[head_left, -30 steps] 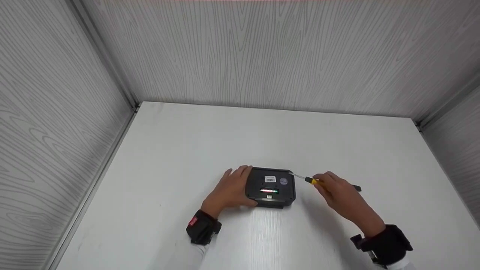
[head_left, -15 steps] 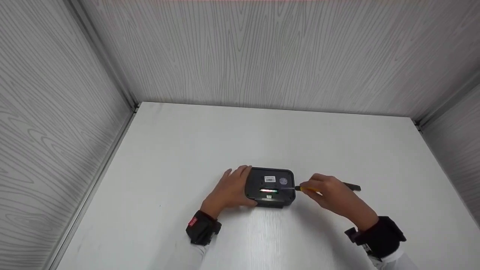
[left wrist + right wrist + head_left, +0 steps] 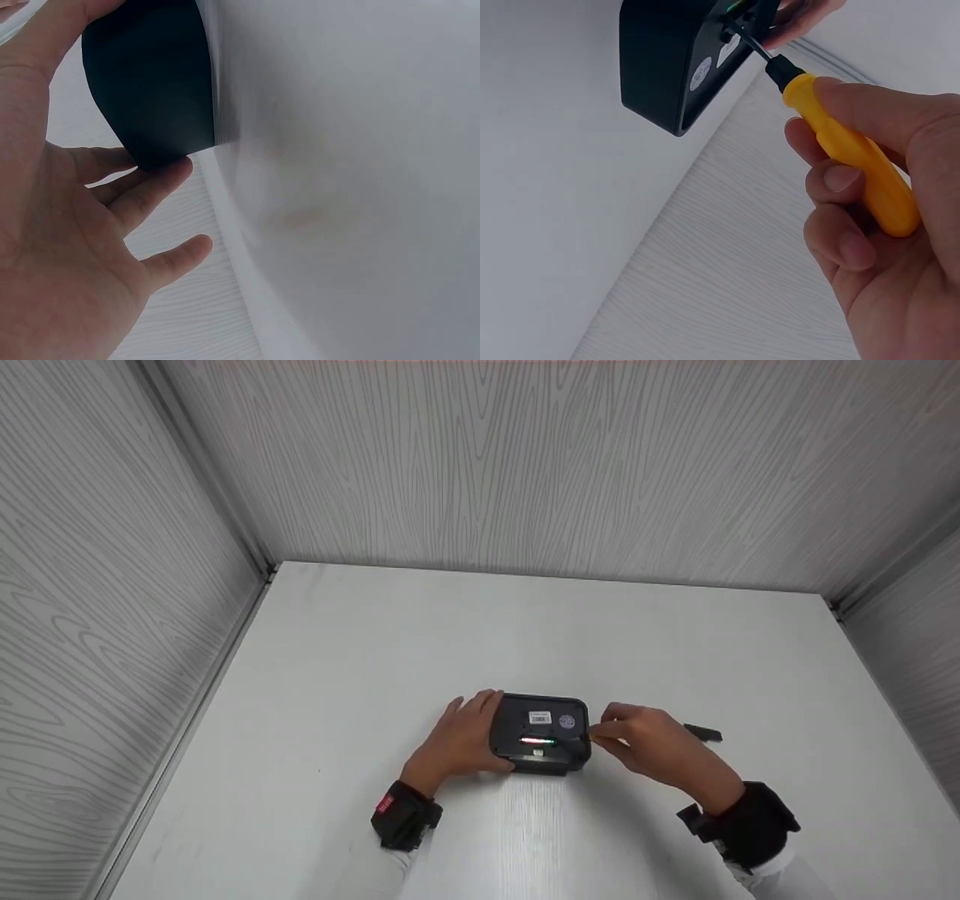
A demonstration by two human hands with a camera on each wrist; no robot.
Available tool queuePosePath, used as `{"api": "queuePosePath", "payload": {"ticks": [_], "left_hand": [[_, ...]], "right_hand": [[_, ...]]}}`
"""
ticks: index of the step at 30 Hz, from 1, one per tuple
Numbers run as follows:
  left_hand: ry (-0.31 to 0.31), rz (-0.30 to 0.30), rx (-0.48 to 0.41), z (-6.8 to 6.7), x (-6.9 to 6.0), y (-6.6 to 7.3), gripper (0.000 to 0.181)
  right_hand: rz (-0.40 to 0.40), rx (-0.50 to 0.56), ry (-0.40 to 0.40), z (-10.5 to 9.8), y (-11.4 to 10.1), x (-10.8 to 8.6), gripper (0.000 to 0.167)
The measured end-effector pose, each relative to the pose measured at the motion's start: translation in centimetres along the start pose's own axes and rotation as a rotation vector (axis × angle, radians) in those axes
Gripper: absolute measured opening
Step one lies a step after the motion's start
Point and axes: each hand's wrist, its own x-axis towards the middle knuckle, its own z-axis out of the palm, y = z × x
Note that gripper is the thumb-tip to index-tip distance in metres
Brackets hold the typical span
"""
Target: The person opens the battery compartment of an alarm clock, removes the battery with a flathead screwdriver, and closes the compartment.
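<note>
A black rectangular device (image 3: 538,729) lies on the white table, its labelled face up, with a white barcode label, a round sticker and a bright, glinting slot. My left hand (image 3: 459,741) grips its left end, thumb at the near edge and fingers at the far edge. In the left wrist view, the device's dark side (image 3: 154,82) sits between thumb and fingers. My right hand (image 3: 651,744) holds a screwdriver (image 3: 859,150) by its yellow handle. Its metal shaft reaches into a recess near the slot in the right wrist view; the very tip is hard to make out.
A small flat black strip (image 3: 703,733) lies on the white table (image 3: 390,637), just behind my right hand. Grey wood-patterned panels (image 3: 480,472) rise at the back and both sides.
My right hand has moved left and slightly down, bringing the screwdriver from the device's upper right corner to near the slot. My left hand and the device have stayed put.
</note>
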Motion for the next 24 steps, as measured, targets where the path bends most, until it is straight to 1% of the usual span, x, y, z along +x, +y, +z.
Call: {"api": "queuePosePath", "payload": {"ticks": [5, 8, 11, 13, 16, 19, 24], "left_hand": [[0.003, 0.007, 0.007, -0.1, 0.0, 0.0, 0.110], [0.005, 0.009, 0.007, -0.2, 0.0, -0.1, 0.111], [0.007, 0.006, 0.003, -0.2, 0.0, -0.2, 0.111], [0.008, 0.006, 0.002, -0.2, 0.0, -0.2, 0.111], [0.011, 0.012, 0.002, -0.2, 0.0, -0.2, 0.112], [0.009, 0.015, 0.002, -0.2, 0.0, -0.2, 0.111], [-0.007, 0.007, 0.012, -0.1, -0.1, -0.1, 0.110]], "right_hand": [[0.000, -0.036, -0.028, -0.2, -0.3, 0.8, 0.012], [-0.011, -0.063, -0.020, -0.4, -0.6, 1.3, 0.010], [-0.027, -0.112, -0.005, -0.5, -1.0, 1.9, 0.008], [-0.038, -0.149, 0.004, -0.5, -1.2, 2.3, 0.012], [-0.053, -0.203, 0.006, -0.5, -1.7, 2.9, 0.023], [-0.060, -0.242, 0.001, -0.5, -2.0, 3.4, 0.027], [-0.046, -0.237, -0.012, -0.2, -2.2, 3.8, 0.021]]}}
